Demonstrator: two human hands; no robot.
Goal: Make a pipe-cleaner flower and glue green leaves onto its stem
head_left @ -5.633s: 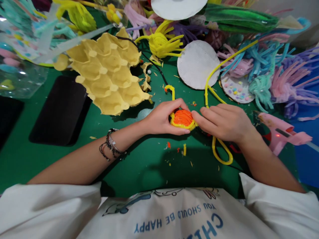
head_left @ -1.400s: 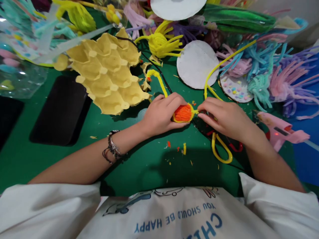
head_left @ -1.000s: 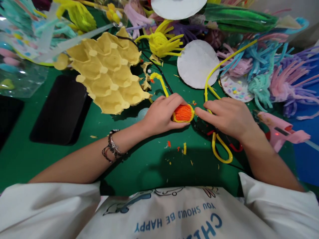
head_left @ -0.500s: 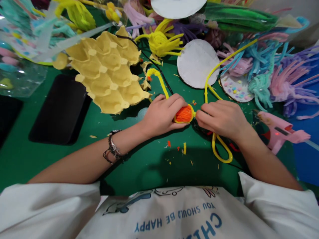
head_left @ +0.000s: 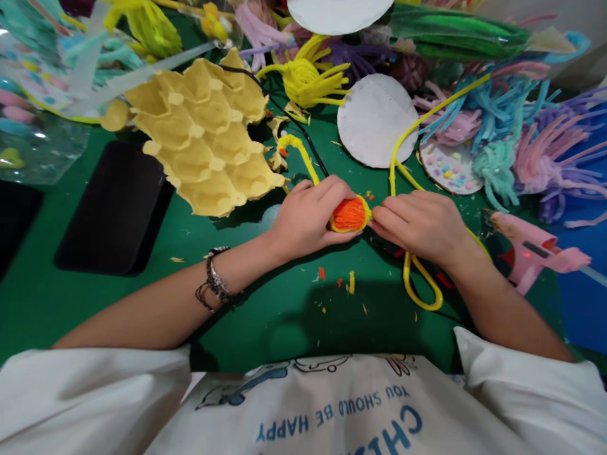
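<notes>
Your left hand (head_left: 308,218) is curled around an orange pipe-cleaner coil (head_left: 349,213) rimmed in yellow, gripping it just above the green surface (head_left: 265,303), thumb under it and fingers over the top. Your right hand (head_left: 420,221) is closed in a pinch at the coil's right edge, fingertips touching its yellow rim. A yellow pipe cleaner (head_left: 300,151) rises from behind your left hand and hooks over near the torn yellow egg tray (head_left: 203,136). Another long yellow pipe cleaner (head_left: 417,287) runs under your right hand and loops on the surface toward you. A white paper disc (head_left: 374,120) lies beyond your hands, a pink glue gun (head_left: 535,249) lies to the right of your right wrist, and small orange and yellow scraps (head_left: 337,281) are scattered just below the coil.
</notes>
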